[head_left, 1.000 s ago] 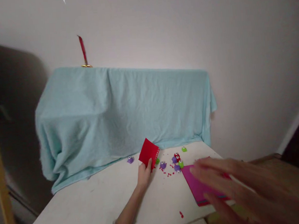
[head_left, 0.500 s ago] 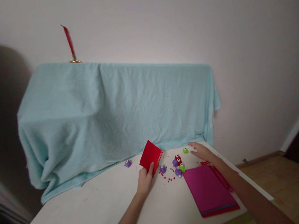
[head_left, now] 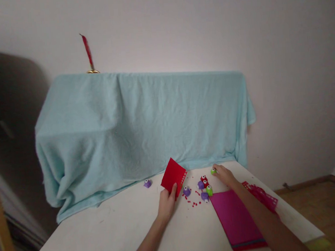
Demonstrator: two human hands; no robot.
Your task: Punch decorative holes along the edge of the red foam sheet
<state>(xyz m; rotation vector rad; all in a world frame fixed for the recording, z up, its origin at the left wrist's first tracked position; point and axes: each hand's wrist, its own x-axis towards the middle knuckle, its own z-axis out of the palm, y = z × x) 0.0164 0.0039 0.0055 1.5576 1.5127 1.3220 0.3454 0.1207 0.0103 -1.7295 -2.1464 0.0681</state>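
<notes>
My left hand [head_left: 167, 202] is closed on a red sheet of paper [head_left: 172, 174], thumb on top. Small punched holes run along the sheet's right edge. At the back right, my right hand [head_left: 224, 174] has its fingers closed round a green craft punch [head_left: 213, 171] on the white table. Between the hands stand several other punches: a purple one [head_left: 186, 191] beside the red sheet, red ones [head_left: 204, 182] and another green one [head_left: 209, 190]. Tiny red paper cutouts [head_left: 193, 204] lie scattered around them. A lone purple punch [head_left: 147, 183] sits left of the sheet.
A stack of coloured paper [head_left: 234, 216], magenta on top, lies under my right forearm. Punched pink-red scraps [head_left: 261, 195] are to its right. A light blue cloth [head_left: 155, 118] drapes over a boxy shape behind the white table [head_left: 106, 237].
My right hand has moved onto the green punch and closed on it; before, it was open beside it. My left hand still holds the red sheet. The view has shifted slightly.
</notes>
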